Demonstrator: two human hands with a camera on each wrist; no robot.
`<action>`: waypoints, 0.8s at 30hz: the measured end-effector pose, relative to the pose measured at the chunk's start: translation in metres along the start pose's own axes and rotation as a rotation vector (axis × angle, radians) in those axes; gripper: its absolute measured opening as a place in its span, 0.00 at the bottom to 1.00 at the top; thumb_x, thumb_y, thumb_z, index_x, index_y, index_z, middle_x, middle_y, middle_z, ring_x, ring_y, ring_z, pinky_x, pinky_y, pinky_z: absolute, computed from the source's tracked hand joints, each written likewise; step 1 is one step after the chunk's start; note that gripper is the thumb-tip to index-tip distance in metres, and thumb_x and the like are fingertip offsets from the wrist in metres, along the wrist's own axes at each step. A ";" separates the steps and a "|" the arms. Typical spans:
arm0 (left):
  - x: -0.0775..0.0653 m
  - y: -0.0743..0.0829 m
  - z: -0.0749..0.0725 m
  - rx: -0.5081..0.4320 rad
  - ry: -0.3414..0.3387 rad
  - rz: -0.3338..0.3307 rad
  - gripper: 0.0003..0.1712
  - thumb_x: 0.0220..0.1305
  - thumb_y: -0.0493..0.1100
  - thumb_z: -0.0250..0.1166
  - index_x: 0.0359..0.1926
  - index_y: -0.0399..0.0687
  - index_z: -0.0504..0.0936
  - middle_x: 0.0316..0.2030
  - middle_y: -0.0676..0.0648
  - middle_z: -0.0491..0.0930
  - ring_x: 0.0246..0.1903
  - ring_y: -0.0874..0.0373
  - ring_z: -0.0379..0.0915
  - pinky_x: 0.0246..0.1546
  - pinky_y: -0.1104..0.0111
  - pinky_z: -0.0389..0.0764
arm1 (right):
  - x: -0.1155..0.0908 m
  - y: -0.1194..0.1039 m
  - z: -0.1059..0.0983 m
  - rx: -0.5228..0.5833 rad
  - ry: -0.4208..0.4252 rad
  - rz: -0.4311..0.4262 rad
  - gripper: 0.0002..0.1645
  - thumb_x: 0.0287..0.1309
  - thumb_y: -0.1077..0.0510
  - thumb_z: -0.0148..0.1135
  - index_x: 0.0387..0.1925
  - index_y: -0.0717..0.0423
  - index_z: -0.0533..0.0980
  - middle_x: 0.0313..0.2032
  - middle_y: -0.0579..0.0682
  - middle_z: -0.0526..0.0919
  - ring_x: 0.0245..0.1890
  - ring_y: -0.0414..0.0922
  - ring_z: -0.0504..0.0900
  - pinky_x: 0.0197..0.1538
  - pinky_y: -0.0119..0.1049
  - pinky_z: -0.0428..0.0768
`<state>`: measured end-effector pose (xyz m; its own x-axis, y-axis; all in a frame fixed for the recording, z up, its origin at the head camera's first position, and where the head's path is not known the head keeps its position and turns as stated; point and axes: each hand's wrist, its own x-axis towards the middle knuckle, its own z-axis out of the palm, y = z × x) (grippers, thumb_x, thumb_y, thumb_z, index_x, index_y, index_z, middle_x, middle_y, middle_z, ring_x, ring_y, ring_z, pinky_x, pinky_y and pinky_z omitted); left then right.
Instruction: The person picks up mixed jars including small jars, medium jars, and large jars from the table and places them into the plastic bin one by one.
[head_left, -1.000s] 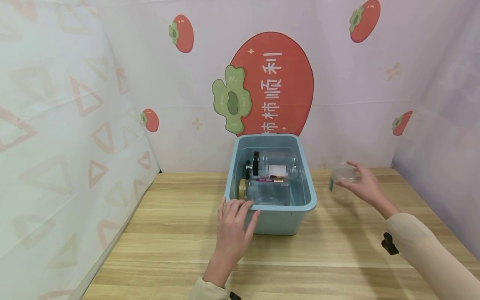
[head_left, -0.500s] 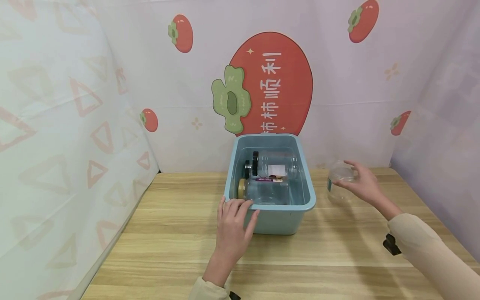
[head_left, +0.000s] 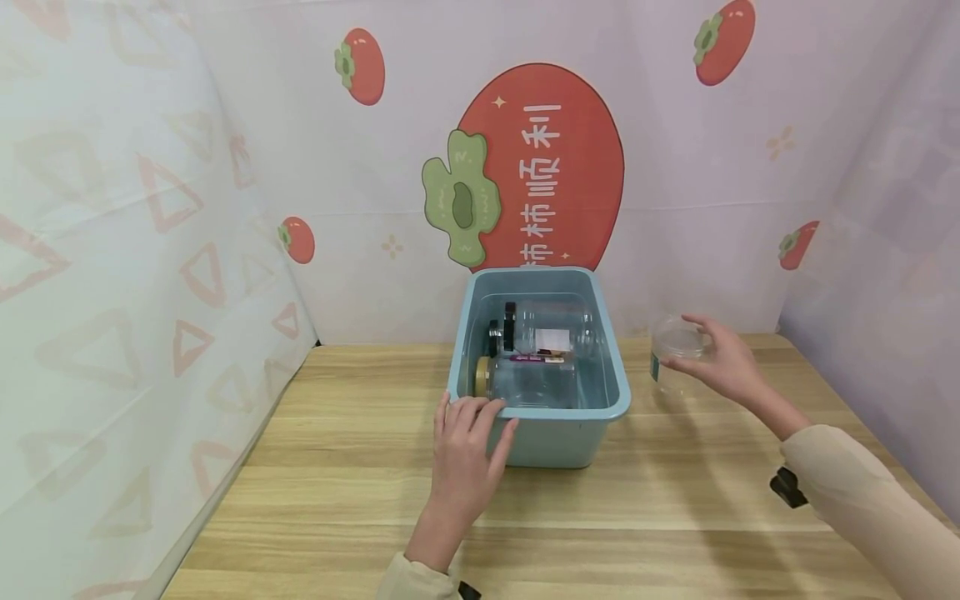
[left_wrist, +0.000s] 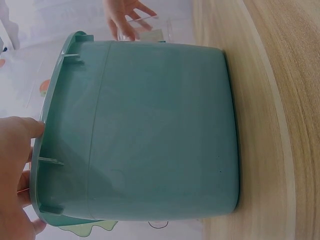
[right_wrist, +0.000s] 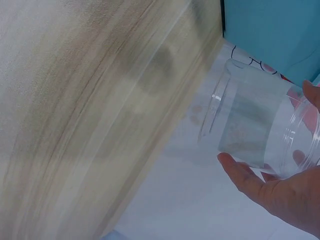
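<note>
A light blue plastic bin stands on the wooden table. My left hand grips the rim at its near left corner; the left wrist view has the fingers curled over the edge. To the right of the bin my right hand holds a clear plastic jar around its upper part, fingers and thumb on opposite sides. The jar is upright, with a pale label, and seems to hang just above the table. Inside the bin lie a clear jar with a black lid, another black lid and a tan-lidded jar.
A white backdrop printed with red persimmons rises behind the bin. Patterned cloth closes the left side, and more cloth hangs at the right. Wooden tabletop extends in front and to both sides.
My right hand has moved the clear jar slightly left, toward the bin, and a little up. The left hand stays on the rim and the bin stays in place.
</note>
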<state>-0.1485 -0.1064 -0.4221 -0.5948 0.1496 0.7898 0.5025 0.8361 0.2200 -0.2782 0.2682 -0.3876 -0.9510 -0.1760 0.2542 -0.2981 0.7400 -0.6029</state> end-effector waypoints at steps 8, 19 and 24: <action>0.000 0.000 0.000 -0.001 -0.005 -0.003 0.15 0.63 0.43 0.77 0.48 0.43 0.88 0.44 0.45 0.84 0.50 0.48 0.77 0.66 0.36 0.71 | 0.001 -0.009 -0.006 0.002 -0.014 -0.013 0.51 0.63 0.52 0.75 0.75 0.74 0.60 0.68 0.83 0.65 0.63 0.79 0.69 0.57 0.78 0.72; -0.001 0.000 0.001 -0.012 -0.004 -0.008 0.15 0.62 0.42 0.77 0.48 0.41 0.88 0.43 0.45 0.84 0.49 0.49 0.77 0.66 0.36 0.71 | 0.003 -0.018 -0.015 -0.016 -0.024 -0.056 0.50 0.61 0.54 0.77 0.74 0.74 0.61 0.65 0.82 0.69 0.58 0.77 0.74 0.53 0.74 0.78; 0.000 0.000 0.001 -0.013 -0.006 -0.011 0.15 0.63 0.42 0.77 0.48 0.42 0.88 0.44 0.45 0.84 0.50 0.49 0.77 0.66 0.36 0.71 | 0.005 -0.023 -0.019 -0.022 -0.047 -0.049 0.51 0.61 0.53 0.77 0.75 0.73 0.60 0.64 0.80 0.70 0.57 0.76 0.75 0.52 0.73 0.80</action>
<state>-0.1490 -0.1061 -0.4228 -0.6044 0.1436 0.7836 0.5037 0.8310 0.2362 -0.2743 0.2629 -0.3578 -0.9382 -0.2423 0.2470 -0.3431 0.7438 -0.5736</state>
